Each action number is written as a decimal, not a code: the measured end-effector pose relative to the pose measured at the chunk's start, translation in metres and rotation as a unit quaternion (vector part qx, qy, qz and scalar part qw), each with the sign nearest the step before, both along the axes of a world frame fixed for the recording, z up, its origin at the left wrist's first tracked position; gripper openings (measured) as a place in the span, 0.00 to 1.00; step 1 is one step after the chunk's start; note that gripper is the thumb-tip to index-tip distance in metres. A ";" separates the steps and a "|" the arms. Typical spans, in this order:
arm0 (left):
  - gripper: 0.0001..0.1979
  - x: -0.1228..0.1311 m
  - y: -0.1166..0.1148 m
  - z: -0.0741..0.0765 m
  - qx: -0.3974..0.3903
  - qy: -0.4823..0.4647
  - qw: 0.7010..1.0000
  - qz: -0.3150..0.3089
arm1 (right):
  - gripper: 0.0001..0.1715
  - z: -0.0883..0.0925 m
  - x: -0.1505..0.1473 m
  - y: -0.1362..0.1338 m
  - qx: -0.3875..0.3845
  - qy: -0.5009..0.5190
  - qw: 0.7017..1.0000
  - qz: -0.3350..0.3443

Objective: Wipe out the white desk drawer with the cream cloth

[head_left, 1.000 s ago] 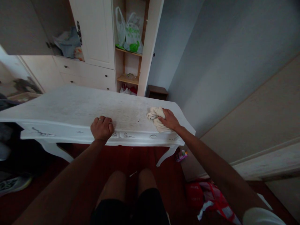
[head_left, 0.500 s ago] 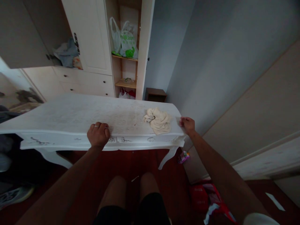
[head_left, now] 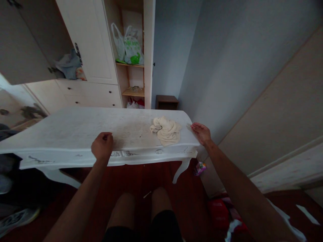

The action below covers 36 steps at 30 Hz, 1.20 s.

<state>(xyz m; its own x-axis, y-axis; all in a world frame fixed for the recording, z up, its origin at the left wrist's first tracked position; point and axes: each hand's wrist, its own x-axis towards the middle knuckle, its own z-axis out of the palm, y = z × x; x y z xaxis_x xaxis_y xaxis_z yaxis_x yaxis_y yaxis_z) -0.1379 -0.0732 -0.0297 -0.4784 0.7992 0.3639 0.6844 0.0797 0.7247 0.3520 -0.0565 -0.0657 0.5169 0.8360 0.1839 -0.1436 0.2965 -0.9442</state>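
A long white table (head_left: 63, 131) with a dusty, stained top stands in front of me. A crumpled cream cloth (head_left: 166, 130) lies loose on its right part. My left hand (head_left: 102, 147) curls over the table's front edge near the middle, fingers closed on the edge. At the table's right end my right hand (head_left: 201, 133) rests with its fingers stretched out, a little to the right of the cloth and not touching it.
A white wardrobe (head_left: 91, 43) with open shelves and plastic bags (head_left: 127, 47) stands behind the table. A small dark stool (head_left: 166, 102) sits by the grey wall. Red bags (head_left: 224, 211) and litter lie on the dark red floor at right; a shoe (head_left: 15, 218) lies at left.
My right hand let go of the cloth and slid right to the table's end, where its fingers have opened. The cloth stays where it was left. My left hand keeps its place.
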 end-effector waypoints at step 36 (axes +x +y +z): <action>0.15 0.166 -0.050 -0.081 -0.391 -0.691 0.533 -0.293 | 0.09 0.008 -0.014 -0.001 -0.070 -0.136 0.986 -0.060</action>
